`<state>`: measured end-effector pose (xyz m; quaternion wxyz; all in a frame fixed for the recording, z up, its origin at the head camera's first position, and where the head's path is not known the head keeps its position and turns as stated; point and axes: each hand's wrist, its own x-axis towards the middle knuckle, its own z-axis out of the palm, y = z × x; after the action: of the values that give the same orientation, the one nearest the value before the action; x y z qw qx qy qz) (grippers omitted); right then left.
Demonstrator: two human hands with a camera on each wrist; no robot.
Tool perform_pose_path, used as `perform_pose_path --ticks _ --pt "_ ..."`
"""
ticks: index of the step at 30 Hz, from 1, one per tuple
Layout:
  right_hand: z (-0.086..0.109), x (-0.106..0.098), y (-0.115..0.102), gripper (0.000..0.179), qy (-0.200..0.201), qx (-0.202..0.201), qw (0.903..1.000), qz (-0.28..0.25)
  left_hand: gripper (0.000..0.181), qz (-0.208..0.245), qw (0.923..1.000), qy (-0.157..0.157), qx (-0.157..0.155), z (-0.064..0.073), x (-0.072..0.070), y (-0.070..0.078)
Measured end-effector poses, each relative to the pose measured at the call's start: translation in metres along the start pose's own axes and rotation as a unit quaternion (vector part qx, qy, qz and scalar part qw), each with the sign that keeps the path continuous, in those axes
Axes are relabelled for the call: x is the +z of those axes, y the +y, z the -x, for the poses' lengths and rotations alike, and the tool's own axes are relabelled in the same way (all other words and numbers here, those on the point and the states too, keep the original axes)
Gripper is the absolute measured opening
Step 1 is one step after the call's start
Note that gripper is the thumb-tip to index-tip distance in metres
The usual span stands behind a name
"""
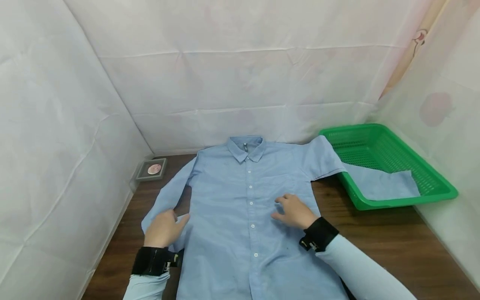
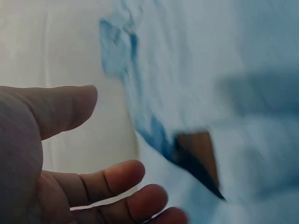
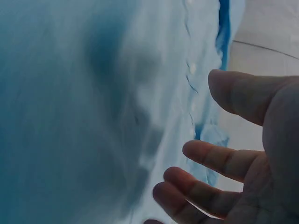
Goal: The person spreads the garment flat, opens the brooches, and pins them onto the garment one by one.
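Observation:
A light blue button-up shirt (image 1: 225, 200) lies front side up on the dark wooden table (image 1: 375, 246), its collar toward the back wall. My left hand (image 1: 165, 228) is over the shirt's left-side sleeve, which bends down along the body; in the left wrist view its thumb and fingers (image 2: 124, 179) are spread apart with nothing between them. Over the chest, right of the button row, hovers my right hand (image 1: 295, 211). Its fingers (image 3: 215, 158) are loosely spread in the right wrist view, with blue fabric beyond them. The other sleeve (image 1: 382, 183) reaches into the green basket.
A green plastic basket (image 1: 397, 204) stands at the right, against the shirt's shoulder. A small grey square box (image 1: 151, 170) with a pink round piece sits at the back left corner. White cloth walls (image 1: 240, 83) enclose the table at the back and sides.

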<state>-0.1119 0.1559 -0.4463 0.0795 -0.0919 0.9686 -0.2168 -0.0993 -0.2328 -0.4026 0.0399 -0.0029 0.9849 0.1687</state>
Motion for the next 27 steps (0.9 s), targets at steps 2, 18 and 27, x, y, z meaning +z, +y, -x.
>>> perform_pose_path --ticks 2,18,27 --pt "-0.004 0.008 -0.008 0.045 0.005 0.007 1.0 0.002 0.048 -0.004 0.9989 -0.027 -0.038 0.005 -0.001 -0.012" --pt "-0.061 0.03 -0.022 0.038 0.004 -0.024 0.9997 0.003 0.064 0.0 0.9832 -0.11 -0.145 0.027 0.025 -0.039" --pt "-0.084 0.045 -0.001 0.045 -0.036 -0.011 0.9983 -0.044 0.064 -0.008 0.9818 -0.127 -0.141 0.024 0.037 -0.044"
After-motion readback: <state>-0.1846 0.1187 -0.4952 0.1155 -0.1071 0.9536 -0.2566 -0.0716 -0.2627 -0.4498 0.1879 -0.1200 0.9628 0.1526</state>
